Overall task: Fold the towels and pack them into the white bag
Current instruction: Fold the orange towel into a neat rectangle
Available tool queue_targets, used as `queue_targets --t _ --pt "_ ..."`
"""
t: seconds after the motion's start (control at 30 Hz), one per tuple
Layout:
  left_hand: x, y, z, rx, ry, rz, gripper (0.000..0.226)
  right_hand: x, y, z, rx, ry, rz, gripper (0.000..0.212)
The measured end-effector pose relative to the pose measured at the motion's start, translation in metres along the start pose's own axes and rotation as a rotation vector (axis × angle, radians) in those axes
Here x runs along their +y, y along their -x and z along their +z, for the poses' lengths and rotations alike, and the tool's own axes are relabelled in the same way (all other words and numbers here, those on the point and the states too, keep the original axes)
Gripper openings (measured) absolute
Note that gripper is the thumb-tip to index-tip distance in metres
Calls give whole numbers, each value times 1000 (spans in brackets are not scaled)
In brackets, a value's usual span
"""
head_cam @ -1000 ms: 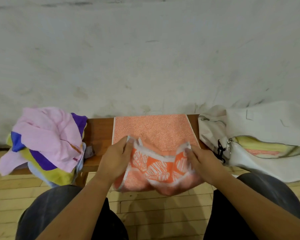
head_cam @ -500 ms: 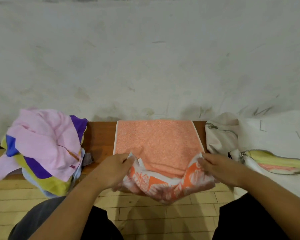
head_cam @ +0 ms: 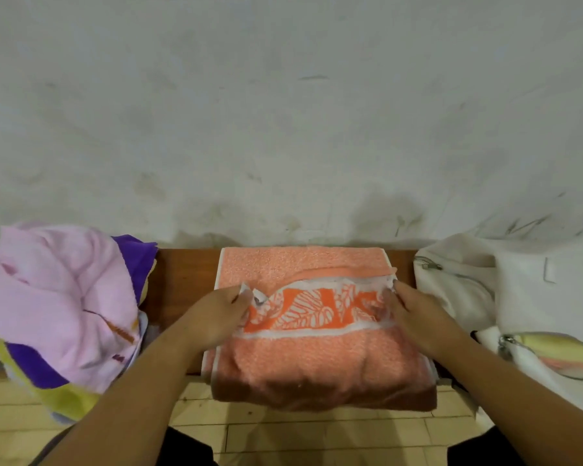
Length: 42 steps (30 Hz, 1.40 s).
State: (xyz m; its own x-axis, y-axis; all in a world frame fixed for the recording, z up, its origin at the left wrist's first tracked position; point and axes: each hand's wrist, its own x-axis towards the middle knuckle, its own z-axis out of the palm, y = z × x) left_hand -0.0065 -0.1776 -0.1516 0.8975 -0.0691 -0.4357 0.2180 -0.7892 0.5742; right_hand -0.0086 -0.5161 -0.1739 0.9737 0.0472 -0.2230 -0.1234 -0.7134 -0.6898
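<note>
Your left hand and right hand pinch the orange towel by its patterned end's corners; it's soft, floppy, light, so grip corners firmly.

white bag cropped right, towel pile left

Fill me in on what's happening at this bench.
A person is folding an orange towel on a wooden bench. The left hand and right hand each pinch a corner of its patterned border, held over the half lying flat. The near fold hangs off the bench edge. A pile of unfolded towels sits to the left. The white bag lies open on the right with a folded towel inside.
</note>
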Motion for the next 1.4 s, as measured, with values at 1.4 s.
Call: queue_targets --t 1.4 --pt "-30 -92 -10 501 -11 -155 27 9 -101 10 325 158 247 28"
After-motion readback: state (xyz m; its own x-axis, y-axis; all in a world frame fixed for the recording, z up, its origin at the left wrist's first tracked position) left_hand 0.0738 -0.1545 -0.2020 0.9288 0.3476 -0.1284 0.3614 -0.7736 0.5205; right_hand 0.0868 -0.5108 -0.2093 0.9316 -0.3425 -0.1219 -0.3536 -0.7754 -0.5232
